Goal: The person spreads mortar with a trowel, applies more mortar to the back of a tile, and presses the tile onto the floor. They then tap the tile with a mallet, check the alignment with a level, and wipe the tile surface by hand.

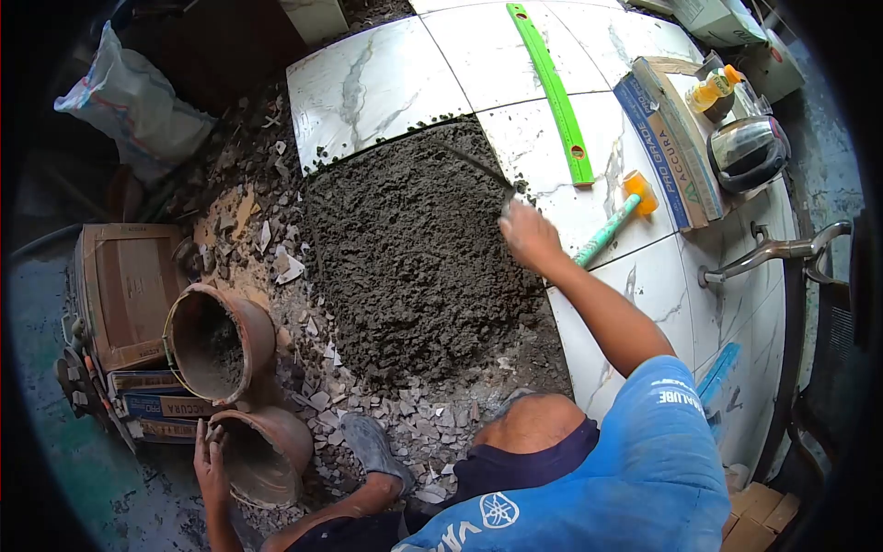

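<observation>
Now the right hand (pixel 532 235) clasps a trowel (pixel 474 166) over mortar (pixel 414 262), left hand (pixel 212 465) at a bucket (pixel 291 438), grip unclear.

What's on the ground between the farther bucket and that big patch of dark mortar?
In the head view, broken tile bits and rubble lie between the farther bucket and the dark mortar.

free room over near mortar (pixel 414 285); trowel (pixel 474 165) at its far corner
</observation>
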Demonstrator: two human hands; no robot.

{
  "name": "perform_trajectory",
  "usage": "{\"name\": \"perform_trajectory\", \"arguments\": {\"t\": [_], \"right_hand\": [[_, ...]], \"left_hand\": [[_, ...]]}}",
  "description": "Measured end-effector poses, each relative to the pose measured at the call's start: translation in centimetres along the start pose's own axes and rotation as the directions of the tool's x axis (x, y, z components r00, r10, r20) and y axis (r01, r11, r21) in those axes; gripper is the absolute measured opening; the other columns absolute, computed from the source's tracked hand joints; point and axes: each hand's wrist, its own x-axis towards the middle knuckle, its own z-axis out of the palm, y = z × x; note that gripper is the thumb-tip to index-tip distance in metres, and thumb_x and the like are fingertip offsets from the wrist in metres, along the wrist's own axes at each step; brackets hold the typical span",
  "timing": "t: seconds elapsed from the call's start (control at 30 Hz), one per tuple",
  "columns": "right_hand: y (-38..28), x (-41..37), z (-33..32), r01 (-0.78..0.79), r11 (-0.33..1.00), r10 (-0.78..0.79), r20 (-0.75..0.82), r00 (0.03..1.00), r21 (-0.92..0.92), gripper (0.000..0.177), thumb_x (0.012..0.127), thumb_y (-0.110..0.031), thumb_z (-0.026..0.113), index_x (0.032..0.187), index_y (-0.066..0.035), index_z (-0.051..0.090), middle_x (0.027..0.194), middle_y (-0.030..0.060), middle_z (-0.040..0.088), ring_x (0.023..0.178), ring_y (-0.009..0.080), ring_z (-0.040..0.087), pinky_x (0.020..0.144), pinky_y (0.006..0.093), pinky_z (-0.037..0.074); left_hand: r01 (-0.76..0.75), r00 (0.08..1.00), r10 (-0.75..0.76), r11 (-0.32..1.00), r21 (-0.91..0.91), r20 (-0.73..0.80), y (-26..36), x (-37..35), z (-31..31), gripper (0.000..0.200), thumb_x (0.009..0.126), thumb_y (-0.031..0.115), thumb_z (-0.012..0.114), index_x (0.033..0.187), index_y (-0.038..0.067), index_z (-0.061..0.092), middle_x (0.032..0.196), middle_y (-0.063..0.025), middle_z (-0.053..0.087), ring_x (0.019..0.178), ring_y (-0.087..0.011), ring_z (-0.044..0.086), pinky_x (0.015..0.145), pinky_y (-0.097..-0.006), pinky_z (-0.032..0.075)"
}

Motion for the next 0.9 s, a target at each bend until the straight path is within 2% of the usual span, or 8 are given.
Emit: {"name": "perform_trajectory", "arguments": {"t": [0.1,0.23,0.47,0.53,0.67,0.73,0.87,0.9], "right_hand": [[-0.1,6.9,-0.7,-0.152,0.984,0.145,-0.078,0.986,-0.095,0.028,0.094,-0.024,0.049,0.108,0.000,0.054,0.105,0.0241,0.063,0.098,0.0422,0.062,0.086,0.0492,0.050],[-0.9,8.5,1.8,-0.174,0.980,0.168,-0.065,0.984,-0.098,0.024,0.094,-0.014,0.040,0.107,0.000,0.054,0.105,0.0238,0.063,0.099,0.0408,0.063,0.086,0.0472,0.051],[-2.6,2.2,2.9,0.075,0.990,-0.052,0.185,0.981,-0.120,0.032,0.095,-0.029,0.050,0.116,-0.005,0.048,0.108,0.0217,0.059,0.102,0.0398,0.061,0.085,0.0500,0.050],[-2.7,5.2,2.1,0.011,0.999,-0.010,0.012,1.000,-0.040,0.030,0.095,-0.028,0.051,0.112,-0.003,0.051,0.106,0.0217,0.061,0.101,0.0397,0.062,0.084,0.0496,0.050],[-4.1,11.3,3.4,-0.007,0.997,-0.001,-0.104,0.995,-0.076,0.027,0.095,-0.027,0.051,0.106,-0.003,0.055,0.103,0.0210,0.064,0.096,0.0390,0.064,0.083,0.0489,0.051],[-5.8,11.0,4.5,-0.006,0.992,-0.002,-0.061,0.998,-0.127,0.027,0.095,-0.027,0.051,0.108,-0.003,0.055,0.104,0.0202,0.064,0.097,0.0382,0.065,0.084,0.0485,0.052],[-9.3,6.3,5.8,0.244,0.953,-0.209,0.194,0.959,-0.181,0.029,0.093,-0.030,0.053,0.109,-0.005,0.053,0.106,0.0212,0.062,0.096,0.0394,0.065,0.084,0.0496,0.052],[-10.1,6.8,6.1,0.238,0.961,-0.215,0.163,0.963,-0.139,0.030,0.093,-0.031,0.054,0.109,-0.005,0.053,0.105,0.0215,0.062,0.096,0.0395,0.065,0.084,0.0500,0.052]], "left_hand": [[-0.004,0.999,0.006,0.999,-0.033,0.053,0.9,0.9,0.5,0.059,0.102,0.022,0.045,0.150,-0.001,0.020,0.142,-0.0210,0.041,0.129,-0.0260,0.047,0.107,-0.0370,0.039],[-0.019,0.995,0.016,1.000,0.021,0.102,2.7,0.8,1.2,0.059,0.102,0.022,0.045,0.150,-0.001,0.019,0.143,-0.0201,0.040,0.129,-0.0257,0.046,0.106,-0.0379,0.040],[-0.021,1.000,0.021,1.000,0.012,0.001,2.0,-0.6,0.8,0.064,0.101,0.030,0.049,0.149,-0.001,0.021,0.141,-0.0200,0.041,0.126,-0.0272,0.048,0.104,-0.0393,0.042],[0.024,1.000,-0.024,1.000,0.009,-0.016,2.1,-0.9,1.0,0.066,0.100,0.032,0.050,0.149,-0.001,0.021,0.142,-0.0195,0.041,0.126,-0.0271,0.048,0.104,-0.0393,0.043],[0.022,0.999,-0.022,0.999,-0.025,-0.025,2.6,-1.3,1.8,0.066,0.100,0.031,0.051,0.149,-0.001,0.022,0.142,-0.0194,0.041,0.126,-0.0265,0.048,0.102,-0.0395,0.044],[-0.003,0.999,0.002,1.000,-0.021,-0.049,2.9,-1.8,1.9,0.066,0.099,0.030,0.051,0.149,-0.002,0.021,0.141,-0.0209,0.041,0.125,-0.0278,0.050,0.102,-0.0392,0.044],[0.097,0.992,-0.101,0.993,-0.060,-0.080,2.0,-2.8,0.9,0.067,0.099,0.031,0.051,0.150,0.000,0.020,0.138,-0.0240,0.044,0.118,-0.0296,0.055,0.099,-0.0386,0.046],[0.092,0.991,-0.097,0.994,-0.057,-0.091,1.4,-3.0,0.7,0.067,0.099,0.032,0.051,0.150,0.001,0.019,0.136,-0.0248,0.046,0.116,-0.0299,0.056,0.097,-0.0383,0.046]]}}
